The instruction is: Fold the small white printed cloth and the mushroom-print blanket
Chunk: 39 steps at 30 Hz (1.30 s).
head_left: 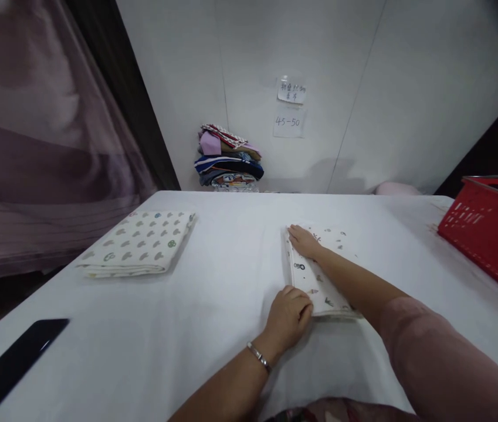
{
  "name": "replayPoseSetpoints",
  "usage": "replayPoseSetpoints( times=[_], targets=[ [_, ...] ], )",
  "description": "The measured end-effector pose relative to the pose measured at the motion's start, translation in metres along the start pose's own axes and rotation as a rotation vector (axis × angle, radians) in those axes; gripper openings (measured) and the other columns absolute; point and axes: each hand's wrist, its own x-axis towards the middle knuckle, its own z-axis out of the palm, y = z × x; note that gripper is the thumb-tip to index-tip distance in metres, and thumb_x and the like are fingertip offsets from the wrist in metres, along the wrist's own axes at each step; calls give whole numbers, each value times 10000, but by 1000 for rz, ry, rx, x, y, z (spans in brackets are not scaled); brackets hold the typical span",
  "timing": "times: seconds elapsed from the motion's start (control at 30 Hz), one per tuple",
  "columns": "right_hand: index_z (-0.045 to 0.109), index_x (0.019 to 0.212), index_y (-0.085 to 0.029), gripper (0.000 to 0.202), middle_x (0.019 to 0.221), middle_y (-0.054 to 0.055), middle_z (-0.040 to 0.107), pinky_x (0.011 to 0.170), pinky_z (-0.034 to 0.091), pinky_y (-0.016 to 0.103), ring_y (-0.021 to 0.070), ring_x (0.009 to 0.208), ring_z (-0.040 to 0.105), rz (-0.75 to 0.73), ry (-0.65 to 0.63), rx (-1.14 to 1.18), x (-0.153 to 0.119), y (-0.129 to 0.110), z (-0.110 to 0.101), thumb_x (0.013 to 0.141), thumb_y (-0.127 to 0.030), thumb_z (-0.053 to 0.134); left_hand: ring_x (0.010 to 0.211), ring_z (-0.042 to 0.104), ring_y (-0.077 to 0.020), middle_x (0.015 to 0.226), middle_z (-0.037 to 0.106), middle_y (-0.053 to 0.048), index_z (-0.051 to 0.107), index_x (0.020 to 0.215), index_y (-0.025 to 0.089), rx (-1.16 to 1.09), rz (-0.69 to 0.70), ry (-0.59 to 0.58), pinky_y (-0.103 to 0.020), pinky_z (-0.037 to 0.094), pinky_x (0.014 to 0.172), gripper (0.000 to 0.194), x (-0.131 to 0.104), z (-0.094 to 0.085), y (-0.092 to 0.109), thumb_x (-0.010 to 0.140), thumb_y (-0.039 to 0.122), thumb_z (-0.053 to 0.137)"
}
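A folded white cloth [325, 281] with small printed figures and plant motifs lies right of the middle of the table. My left hand [290, 313], with a silver bracelet at its wrist, is closed at the cloth's near left corner, its fingers curled against the edge. Across the far left part of the same cloth rests my right hand [304, 241], flat, its fingertips reaching the edge. A second folded cloth [143, 240], white with grey and green mushroom prints, sits apart at the left.
The white table [213, 316] carries a red plastic basket [490, 228] at its right edge and a flat black object [17, 363] at the near left. Behind the far edge rises a stack of folded fabrics [229, 161]. Paper notes [290, 121] hang on the wall; a curtain [55, 135] borders the left.
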Motion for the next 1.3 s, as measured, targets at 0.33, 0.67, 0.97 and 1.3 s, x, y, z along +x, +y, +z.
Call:
replayPoseSetpoints(
  times=[0.33,0.67,0.97,1.3],
  targets=[
    [509,1264,-166,456,1380,127,430,1050,279,397,257,1285,359,226,28,-13,-116,54,-36,851,-354,462,894,537,-138,892,648,-15,642,853,207,-192,-35,85,-308,429,845,206,-4,-6,-1,890,220,440],
    [324,1411,-184,786,1225,131,562,842,458,334,253,1009,588,773,87,496,-188,62,-48,743,-512,580,1016,552,-186,1152,562,-53,646,935,212,-122,-253,198,-360,461,904,182,-6,1,-9,823,306,538],
    [416,1360,-151,720,1111,134,623,837,444,329,247,967,599,594,127,325,-156,133,-79,702,-308,661,985,587,-166,1156,613,-42,654,1036,224,-219,-91,-161,-293,481,846,269,-8,23,32,835,335,514],
    [606,1145,-207,369,1172,65,616,889,435,332,213,1033,573,338,159,286,-164,57,-70,831,-355,481,790,613,-151,903,694,-7,693,893,213,-81,-235,-116,-268,474,722,231,20,19,20,821,259,477]
  ],
)
